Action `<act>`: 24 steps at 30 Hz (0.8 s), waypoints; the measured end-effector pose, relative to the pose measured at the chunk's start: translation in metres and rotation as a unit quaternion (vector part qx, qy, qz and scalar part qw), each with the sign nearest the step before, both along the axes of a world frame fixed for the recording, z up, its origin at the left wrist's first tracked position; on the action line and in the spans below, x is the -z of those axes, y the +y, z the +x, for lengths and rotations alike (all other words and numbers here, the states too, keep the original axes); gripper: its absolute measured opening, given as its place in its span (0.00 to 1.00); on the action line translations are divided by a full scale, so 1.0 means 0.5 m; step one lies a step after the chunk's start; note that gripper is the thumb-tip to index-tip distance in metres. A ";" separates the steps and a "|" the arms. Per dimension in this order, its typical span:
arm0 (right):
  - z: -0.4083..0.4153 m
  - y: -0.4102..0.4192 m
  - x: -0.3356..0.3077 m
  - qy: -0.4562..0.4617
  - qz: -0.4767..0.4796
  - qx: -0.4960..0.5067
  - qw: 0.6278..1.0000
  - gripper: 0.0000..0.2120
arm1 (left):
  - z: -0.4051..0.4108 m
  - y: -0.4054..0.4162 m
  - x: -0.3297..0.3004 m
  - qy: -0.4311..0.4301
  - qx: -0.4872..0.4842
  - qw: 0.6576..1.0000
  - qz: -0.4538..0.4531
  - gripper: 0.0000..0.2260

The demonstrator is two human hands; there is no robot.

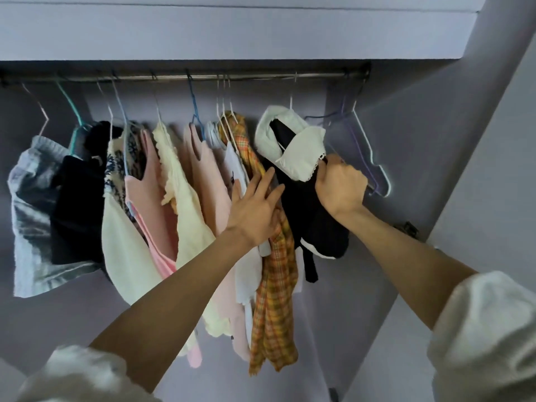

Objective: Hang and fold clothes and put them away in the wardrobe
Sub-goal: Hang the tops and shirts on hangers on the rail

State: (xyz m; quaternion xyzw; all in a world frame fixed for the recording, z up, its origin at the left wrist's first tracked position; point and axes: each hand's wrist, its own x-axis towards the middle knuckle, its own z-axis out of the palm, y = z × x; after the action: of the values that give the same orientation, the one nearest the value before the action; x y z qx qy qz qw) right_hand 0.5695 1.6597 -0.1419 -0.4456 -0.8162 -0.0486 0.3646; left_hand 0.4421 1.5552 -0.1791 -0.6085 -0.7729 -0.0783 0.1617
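The wardrobe (435,134) has a metal rail (261,76) near the top, and clothes hang from it in a row. From the left there is a grey top (32,210), a dark navy top (78,210), a cream top (124,256), a pink dress (150,216), a pale yellow top (185,204), another pink top (211,181), and an orange checked shirt (275,300). Next is a black dress with a white collar (301,204), on a white hanger (291,97). At the far right hang empty purple hangers (362,146).

Both arms reach up. The left hand (255,210) is flat with straight fingers, pressing on the orange checked shirt, just beside the black dress. The right hand (342,187) is curled tight round the black dress just under its collar.
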 end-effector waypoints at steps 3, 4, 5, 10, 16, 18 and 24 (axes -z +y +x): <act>-0.066 0.016 -0.023 0.005 -0.008 -0.022 1.000 0.13 | -0.019 -0.008 0.003 -0.008 -0.007 1.000 0.021 0.27; -0.086 0.018 -0.029 -0.004 -0.014 -0.028 1.000 0.12 | -0.024 -0.011 0.000 -0.008 -0.009 1.000 0.019 0.28; -0.103 0.020 -0.035 -0.017 -0.027 -0.034 0.999 0.11 | -0.027 -0.015 -0.003 -0.010 -0.011 1.000 0.015 0.28; -0.131 0.013 -0.028 -0.064 -0.101 -0.046 0.992 0.10 | -0.027 -0.035 -0.016 -0.026 -0.027 0.999 -0.020 0.28; -0.071 -0.054 -0.006 -0.036 -0.168 -0.095 0.981 0.19 | -0.010 -0.092 -0.037 -0.062 -0.037 0.996 -0.044 0.30; -0.038 -0.098 0.015 -0.025 -0.154 -0.106 0.982 0.23 | 0.006 -0.132 -0.034 -0.085 -0.040 0.995 -0.044 0.30; 0.035 -0.249 0.080 0.007 -0.176 -0.192 0.966 0.15 | 0.048 -0.274 -0.001 -0.159 -0.081 0.984 0.003 0.23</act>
State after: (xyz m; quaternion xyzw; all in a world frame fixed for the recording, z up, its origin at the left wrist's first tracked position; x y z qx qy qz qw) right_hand 0.5868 1.5352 -0.1818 -0.3382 -0.8794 0.1698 0.2887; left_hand 0.4662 1.4179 -0.1785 -0.5230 -0.8355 -0.1628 0.0438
